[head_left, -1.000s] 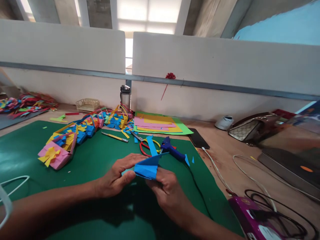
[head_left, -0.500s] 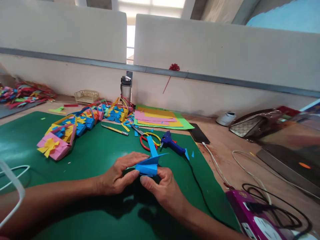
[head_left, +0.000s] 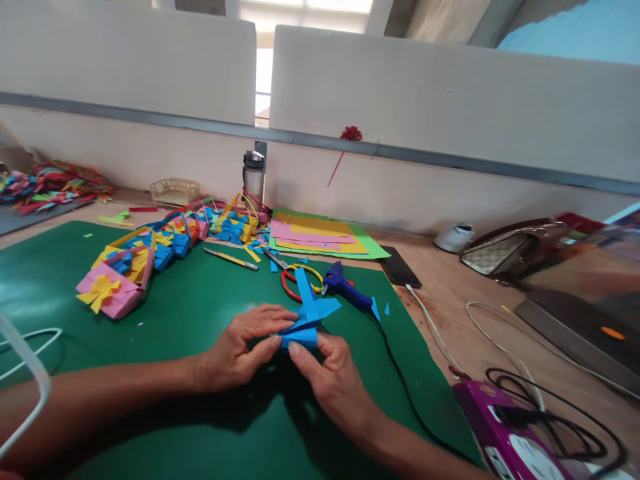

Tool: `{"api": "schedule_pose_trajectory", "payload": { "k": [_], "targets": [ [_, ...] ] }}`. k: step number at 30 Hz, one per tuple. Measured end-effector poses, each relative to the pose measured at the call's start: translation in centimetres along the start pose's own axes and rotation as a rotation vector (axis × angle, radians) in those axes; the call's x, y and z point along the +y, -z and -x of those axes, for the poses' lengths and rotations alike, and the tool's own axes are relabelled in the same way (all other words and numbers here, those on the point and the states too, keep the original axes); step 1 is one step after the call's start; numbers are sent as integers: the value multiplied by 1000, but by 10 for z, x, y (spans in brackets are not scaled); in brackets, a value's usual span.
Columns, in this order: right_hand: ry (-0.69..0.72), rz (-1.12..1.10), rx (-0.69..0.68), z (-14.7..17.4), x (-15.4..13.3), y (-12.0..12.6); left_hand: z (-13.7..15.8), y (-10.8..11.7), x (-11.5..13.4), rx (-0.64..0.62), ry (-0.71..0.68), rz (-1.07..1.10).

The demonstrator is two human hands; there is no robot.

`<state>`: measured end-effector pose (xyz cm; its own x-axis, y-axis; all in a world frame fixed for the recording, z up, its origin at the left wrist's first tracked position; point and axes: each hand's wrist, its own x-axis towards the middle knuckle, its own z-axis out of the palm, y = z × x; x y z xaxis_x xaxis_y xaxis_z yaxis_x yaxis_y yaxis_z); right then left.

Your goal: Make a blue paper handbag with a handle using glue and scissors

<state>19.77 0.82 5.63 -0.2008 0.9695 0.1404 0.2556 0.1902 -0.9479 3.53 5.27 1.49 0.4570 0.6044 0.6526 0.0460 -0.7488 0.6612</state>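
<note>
A folded piece of blue paper (head_left: 306, 323) is between my two hands, above the green mat (head_left: 180, 313). My left hand (head_left: 247, 343) pinches its left side, fingers above and thumb in front. From the right, my right hand (head_left: 333, 370) grips the lower edge, thumb in front and fingers partly hidden behind. One flap of the paper sticks out to the right. Just beyond it, a blue strip (head_left: 304, 285) points away from me; I cannot tell whether it is joined to the folded piece. Scissors (head_left: 295, 277) with red and yellow handles and a blue glue gun (head_left: 347, 287) lie beyond my hands.
Small paper baskets (head_left: 117, 283) stand in a row at the left. A utility knife (head_left: 231, 258), coloured paper sheets (head_left: 320, 237) and a steel bottle (head_left: 254, 177) are farther back. At the right are a phone (head_left: 400, 267), a purple power strip (head_left: 493, 430) and loose cables.
The blue paper has tilted, and its right flap now shows more of its face. My right thumb has shifted slightly right along the lower edge. Both hands keep their hold.
</note>
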Motion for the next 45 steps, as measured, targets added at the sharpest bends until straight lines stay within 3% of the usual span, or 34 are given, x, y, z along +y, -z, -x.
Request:
{"api": "schedule_pose_trajectory", "payload": {
  "k": [3,9,16,27,33,35,39,45],
  "targets": [
    [11,24,-9,-1,3,1,0,0,0,34,43,-47],
    [-12,105,-73,-2,1,6,-3,1,4,46,-62,-139],
    [100,417,-89,-5,1,10,-6,5,2,20,-118,-233],
    [214,546,-33,-7,7,14,-7,6,-5,-74,26,-139],
    [285,792,-92,-6,9,13,-6,7,-2,-26,109,-157],
    [360,901,-100,-6,9,14,-5,8,0,36,48,-206],
    [548,1027,-24,-6,11,18,-2,9,1,77,-274,-388],
    [765,1127,83,-7,17,15,2,4,-3,-64,-349,-687]
  ]
}}
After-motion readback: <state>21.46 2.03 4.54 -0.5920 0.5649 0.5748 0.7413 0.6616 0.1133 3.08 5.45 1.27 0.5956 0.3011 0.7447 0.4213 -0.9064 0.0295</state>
